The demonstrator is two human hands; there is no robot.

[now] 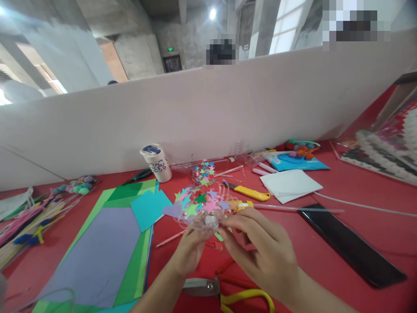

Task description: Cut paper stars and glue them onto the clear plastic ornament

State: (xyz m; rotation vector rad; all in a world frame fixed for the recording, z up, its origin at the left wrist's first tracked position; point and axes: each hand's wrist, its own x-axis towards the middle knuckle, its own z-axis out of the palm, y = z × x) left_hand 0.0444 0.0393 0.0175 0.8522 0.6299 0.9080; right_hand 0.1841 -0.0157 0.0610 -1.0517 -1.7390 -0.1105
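Observation:
Both hands meet over the red table (325, 261) and hold a clear plastic piece covered with coloured paper stars (202, 208). My left hand (190, 250) grips it from below with curled fingers. My right hand (257, 248) pinches its right side, fingers bent. A second small cluster of stars (203, 173) sits further back. Scissors with yellow handles (228, 293) lie on the table just under my wrists.
Stacked coloured paper sheets (107, 252) lie at left, pipe cleaners and pom-poms (29, 217) beyond them. A paper cup (157, 163), a yellow utility knife (249, 191), white paper (289, 184), a blue packet (293, 161) and a black strip (352, 245) surround the hands. A white partition (228, 113) backs the table.

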